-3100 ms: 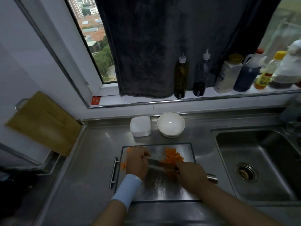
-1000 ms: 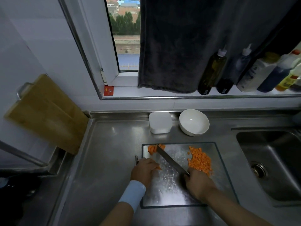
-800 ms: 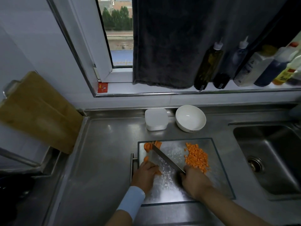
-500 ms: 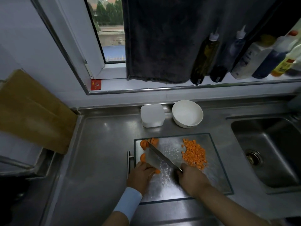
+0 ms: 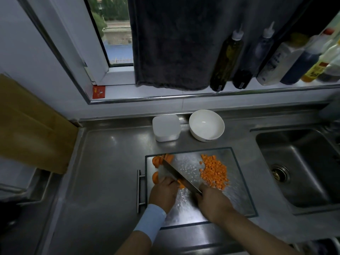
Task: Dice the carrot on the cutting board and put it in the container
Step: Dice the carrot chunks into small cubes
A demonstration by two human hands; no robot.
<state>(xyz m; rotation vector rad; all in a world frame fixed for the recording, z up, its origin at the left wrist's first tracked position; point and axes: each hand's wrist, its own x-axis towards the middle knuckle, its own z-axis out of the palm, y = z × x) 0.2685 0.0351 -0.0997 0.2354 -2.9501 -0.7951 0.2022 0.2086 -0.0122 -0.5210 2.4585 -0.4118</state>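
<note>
Right now the left hand (image 5: pixel 163 193), with a pale blue wristband (image 5: pixel 150 220) on its wrist, has its grip curled down over an orange carrot piece (image 5: pixel 181 185) near the left edge of the textured steel cutting board (image 5: pixel 239 199), fingertips pinning it. The right hand (image 5: pixel 213 201) has its grip wrapped round the hidden handle of a long steel knife (image 5: pixel 176 174), whose blade slants toward the board's far left corner, close beside the left fingers. Round orange carrot slices (image 5: pixel 159 160) lie at that corner, partly behind the blade tip. A heap of small orange carrot dice (image 5: pixel 213 171) sits toward the board's far right. Beyond the board, by the back edge of the stainless steel table (image 5: pixel 110 172), a white square lidded plastic container (image 5: pixel 166 127) stands just beside a round white ceramic bowl (image 5: pixel 206 125). A steel sink (image 5: pixel 301 172) fills the table's right side, and a brown wooden board (image 5: pixel 33 129) leans at the left edge. A row of bottles (image 5: pixel 226 57) lines the windowsill (image 5: pixel 165 92) under a dark hanging cloth (image 5: pixel 174 43).
</note>
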